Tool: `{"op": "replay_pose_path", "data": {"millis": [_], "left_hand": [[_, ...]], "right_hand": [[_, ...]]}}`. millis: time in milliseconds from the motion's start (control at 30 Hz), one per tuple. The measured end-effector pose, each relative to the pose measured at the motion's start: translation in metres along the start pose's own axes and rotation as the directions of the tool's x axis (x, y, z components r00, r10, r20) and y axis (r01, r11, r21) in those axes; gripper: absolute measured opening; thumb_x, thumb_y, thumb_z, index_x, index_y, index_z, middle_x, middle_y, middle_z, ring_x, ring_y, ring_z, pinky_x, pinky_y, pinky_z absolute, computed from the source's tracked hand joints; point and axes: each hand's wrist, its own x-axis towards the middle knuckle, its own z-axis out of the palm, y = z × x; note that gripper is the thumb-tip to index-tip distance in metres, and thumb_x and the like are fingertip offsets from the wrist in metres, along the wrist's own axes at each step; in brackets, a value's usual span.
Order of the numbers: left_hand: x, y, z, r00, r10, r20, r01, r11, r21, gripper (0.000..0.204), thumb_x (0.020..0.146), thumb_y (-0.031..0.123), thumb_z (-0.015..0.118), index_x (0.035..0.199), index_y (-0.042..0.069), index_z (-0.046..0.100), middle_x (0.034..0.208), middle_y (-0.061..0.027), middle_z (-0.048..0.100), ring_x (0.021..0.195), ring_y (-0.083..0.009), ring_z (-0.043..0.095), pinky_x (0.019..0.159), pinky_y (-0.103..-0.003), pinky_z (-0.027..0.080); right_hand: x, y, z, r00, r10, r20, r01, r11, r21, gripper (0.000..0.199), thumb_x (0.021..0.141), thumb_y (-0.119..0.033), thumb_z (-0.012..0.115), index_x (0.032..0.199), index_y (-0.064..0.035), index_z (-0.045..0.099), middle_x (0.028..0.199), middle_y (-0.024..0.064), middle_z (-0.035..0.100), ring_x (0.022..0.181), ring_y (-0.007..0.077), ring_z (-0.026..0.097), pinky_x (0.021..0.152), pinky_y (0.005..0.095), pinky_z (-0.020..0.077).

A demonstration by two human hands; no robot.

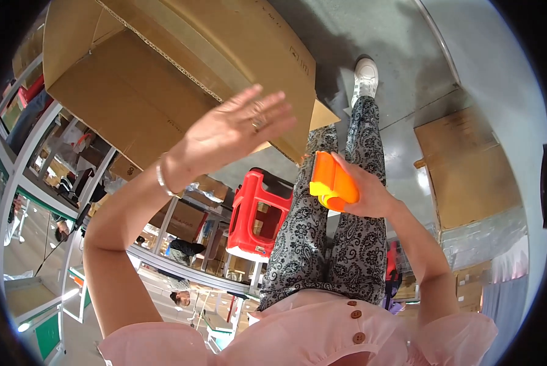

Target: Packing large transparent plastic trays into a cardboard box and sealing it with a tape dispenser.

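My left hand [243, 125] is raised in front of the large open cardboard box [145, 85], slightly blurred, its fingers stretched out and holding nothing. A ring and a bracelet show on it. Whether it touches the box flap cannot be told. My right hand [371, 189] is closed around an orange plastic tape dispenser [334, 180], held in front of my legs. The palm and fingers hide part of the dispenser. The box stands at the upper left, its near side and a flap close to my left hand.
A red plastic stool [243, 219] stands left of my legs. Flattened cardboard [463, 165] leans by the wall on the right. White metal shelving [35, 146] with goods lines the left side. Another person [181, 297] is visible farther off at the lower left.
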Motion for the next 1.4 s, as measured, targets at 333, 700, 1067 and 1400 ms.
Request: {"op": "replay_pose_path", "data": {"millis": [333,700,1067,1400], "left_hand": [[-0.070,-0.122,0.016,0.995,-0.083,0.057,0.092,0.975,-0.200,0.039,0.064,0.006,0.056,0.102,0.005,0.059,0.106,-0.0056,0.061,0.098,-0.0211,0.059,0.079,-0.028,0.052],[-0.137,-0.353,0.013,0.823,-0.485,0.296,0.433,0.872,0.226,0.038,0.078,0.004,0.046,0.116,0.010,0.053,0.118,-0.0056,0.055,0.109,-0.0233,0.051,0.089,-0.033,0.046],[-0.142,-0.390,0.007,0.763,-0.548,0.344,0.419,0.823,0.382,0.039,0.079,0.005,0.047,0.118,0.007,0.050,0.124,-0.0082,0.050,0.118,-0.0258,0.044,0.097,-0.034,0.039],[-0.054,-0.102,0.024,0.986,-0.158,0.046,0.164,0.927,-0.337,0.033,0.069,0.010,0.056,0.101,0.005,0.059,0.100,-0.0044,0.062,0.094,-0.0216,0.060,0.082,-0.031,0.050]], "right_hand": [[0.005,-0.004,-0.001,0.997,-0.065,-0.045,0.066,0.997,0.035,0.088,0.070,-0.034,0.067,0.138,-0.0100,0.018,0.100,0.0199,0.054,0.092,0.0374,0.055,0.078,0.0418,0.0458],[-0.002,0.010,-0.009,1.000,-0.001,-0.027,0.006,0.981,0.195,0.096,0.061,-0.030,0.074,0.136,-0.0029,0.021,0.122,0.0192,0.048,0.111,0.0332,0.049,0.093,0.0370,0.0403],[0.001,0.011,0.010,0.996,0.083,0.042,-0.093,0.927,0.363,0.099,0.058,-0.019,0.072,0.138,-0.0041,0.017,0.124,0.0192,0.047,0.115,0.0310,0.047,0.096,0.0350,0.0375],[0.001,0.012,0.011,0.998,0.067,0.009,-0.067,0.955,0.289,0.092,0.063,-0.024,0.067,0.138,-0.0013,0.019,0.127,0.0195,0.045,0.116,0.0311,0.047,0.097,0.0360,0.0366]]}}
